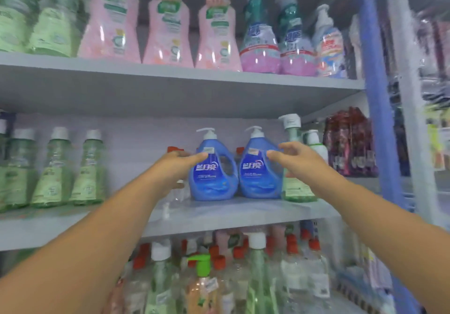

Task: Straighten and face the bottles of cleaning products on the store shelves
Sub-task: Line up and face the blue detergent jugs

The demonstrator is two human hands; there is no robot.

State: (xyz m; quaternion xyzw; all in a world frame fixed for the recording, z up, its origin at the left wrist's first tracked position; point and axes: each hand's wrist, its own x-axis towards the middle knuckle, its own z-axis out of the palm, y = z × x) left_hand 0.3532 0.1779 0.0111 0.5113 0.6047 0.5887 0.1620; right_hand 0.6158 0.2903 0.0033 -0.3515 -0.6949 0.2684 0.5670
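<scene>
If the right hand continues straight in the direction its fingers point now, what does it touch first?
Most likely the right-hand blue plastic pump bottle: the open right hand points left at its upper shoulder. Depth is unclear; the fingertips may touch it already.

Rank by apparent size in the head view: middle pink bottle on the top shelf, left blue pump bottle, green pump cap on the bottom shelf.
1. Middle pink bottle
2. Left blue pump bottle
3. Green pump cap

The pink bottle's lead may owe something to wide-angle distortion.

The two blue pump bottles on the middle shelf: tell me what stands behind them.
Behind the two blue pump bottles, red caps show in the gap between them and another at their left. The bottles under those caps are covered by the blue bottles and the left hand.
</scene>
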